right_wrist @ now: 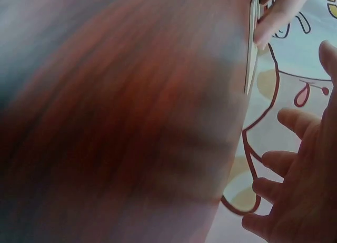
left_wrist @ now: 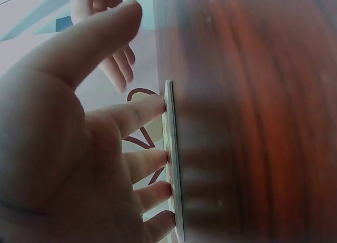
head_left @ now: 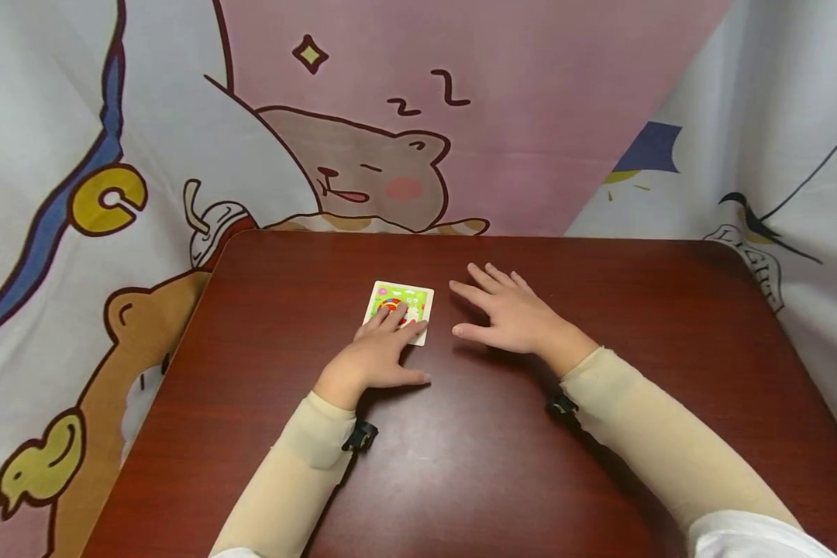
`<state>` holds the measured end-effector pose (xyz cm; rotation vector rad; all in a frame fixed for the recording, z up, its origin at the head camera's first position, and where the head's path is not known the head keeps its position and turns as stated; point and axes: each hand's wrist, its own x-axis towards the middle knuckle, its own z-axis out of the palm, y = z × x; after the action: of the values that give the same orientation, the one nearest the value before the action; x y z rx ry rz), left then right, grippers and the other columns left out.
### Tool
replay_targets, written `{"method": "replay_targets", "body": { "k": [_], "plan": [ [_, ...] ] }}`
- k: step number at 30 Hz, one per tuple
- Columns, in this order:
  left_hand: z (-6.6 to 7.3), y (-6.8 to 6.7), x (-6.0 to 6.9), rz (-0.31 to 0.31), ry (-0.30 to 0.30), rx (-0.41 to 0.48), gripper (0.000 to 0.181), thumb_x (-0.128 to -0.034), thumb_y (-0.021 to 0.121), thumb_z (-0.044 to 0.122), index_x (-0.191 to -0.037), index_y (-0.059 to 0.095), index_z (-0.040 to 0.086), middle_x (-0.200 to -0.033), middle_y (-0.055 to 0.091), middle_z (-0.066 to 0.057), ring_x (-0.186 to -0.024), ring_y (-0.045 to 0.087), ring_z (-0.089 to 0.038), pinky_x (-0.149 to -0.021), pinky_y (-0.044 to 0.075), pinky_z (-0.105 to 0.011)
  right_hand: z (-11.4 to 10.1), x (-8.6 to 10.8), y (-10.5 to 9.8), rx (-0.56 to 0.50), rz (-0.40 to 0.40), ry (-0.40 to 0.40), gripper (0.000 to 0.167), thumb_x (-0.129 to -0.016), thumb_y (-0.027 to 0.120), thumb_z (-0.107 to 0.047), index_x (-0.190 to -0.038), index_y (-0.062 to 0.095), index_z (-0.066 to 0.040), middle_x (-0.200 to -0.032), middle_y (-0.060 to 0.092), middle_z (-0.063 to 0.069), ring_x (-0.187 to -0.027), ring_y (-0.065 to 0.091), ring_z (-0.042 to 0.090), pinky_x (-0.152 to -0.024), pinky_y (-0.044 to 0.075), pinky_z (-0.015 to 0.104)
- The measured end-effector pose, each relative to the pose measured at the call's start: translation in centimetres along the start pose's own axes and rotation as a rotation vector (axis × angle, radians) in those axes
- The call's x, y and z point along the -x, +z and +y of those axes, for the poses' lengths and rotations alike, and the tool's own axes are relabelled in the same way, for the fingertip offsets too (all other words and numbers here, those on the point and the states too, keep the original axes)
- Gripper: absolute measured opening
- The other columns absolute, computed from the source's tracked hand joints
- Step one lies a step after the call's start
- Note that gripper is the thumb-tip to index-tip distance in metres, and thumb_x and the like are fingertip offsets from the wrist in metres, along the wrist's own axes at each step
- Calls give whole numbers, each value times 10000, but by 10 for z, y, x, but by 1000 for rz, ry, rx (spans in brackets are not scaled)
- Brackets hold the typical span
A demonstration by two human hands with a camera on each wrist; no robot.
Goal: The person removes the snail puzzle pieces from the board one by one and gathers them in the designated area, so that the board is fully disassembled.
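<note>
A flat, nearly square picture board [head_left: 411,298] with a pale border and a bright green printed scene lies on the table. My left hand [head_left: 373,358] rests its spread fingertips on the board's face, thumb held off to the side. In the left wrist view the board [left_wrist: 174,164] shows edge-on, with the fingertips touching it. To the right of the board, my right hand [head_left: 512,314] hovers over the table with fingers spread and holds nothing. The right wrist view shows that hand [right_wrist: 300,174] apart from the tabletop. Part of the board's print is hidden under the left fingers.
The dark red-brown wooden table [head_left: 460,465] has rounded far corners. Behind it hangs a curtain [head_left: 530,93] printed with cartoon animals, close to the far edge. A black strap device [head_left: 360,436] sits at the left wrist, and another strap device [head_left: 562,404] at the right.
</note>
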<state>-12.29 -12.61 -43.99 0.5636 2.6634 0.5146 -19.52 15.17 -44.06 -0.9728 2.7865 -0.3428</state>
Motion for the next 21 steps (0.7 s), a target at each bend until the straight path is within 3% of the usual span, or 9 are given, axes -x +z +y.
{"method": "replay_targets", "body": {
  "k": [7, 15, 21],
  "plan": [
    [4, -1, -1, 3, -43, -19, 905, -911, 775, 554, -1663, 411, 206, -1770, 140, -169, -1602, 114, -465, -1214, 208, -696, -16, -26, 7, -30, -34, -27, 861, -978, 410, -838, -1677, 378, -337, -1761, 206, 114, -1619, 146, 386, -1243, 119, 680],
    [3, 5, -5, 11, -65, -38, 870, -930, 755, 551, -1655, 403, 223, -1766, 91, -212, -1603, 94, -471, -1216, 202, -694, -36, -60, 13, -52, -69, -61, 614, -1119, 442, -525, -1675, 394, -271, -1750, 229, 142, -1606, 184, 410, -1248, 149, 661],
    [7, 8, -6, 22, -60, -44, 900, -922, 770, 548, -1660, 385, 207, -1758, 94, -238, -1598, 109, -473, -1210, 208, -693, -45, -83, 21, -83, -96, -52, 566, -1128, 457, -428, -1662, 425, -243, -1748, 240, 140, -1611, 177, 399, -1263, 153, 619]
  ]
}}
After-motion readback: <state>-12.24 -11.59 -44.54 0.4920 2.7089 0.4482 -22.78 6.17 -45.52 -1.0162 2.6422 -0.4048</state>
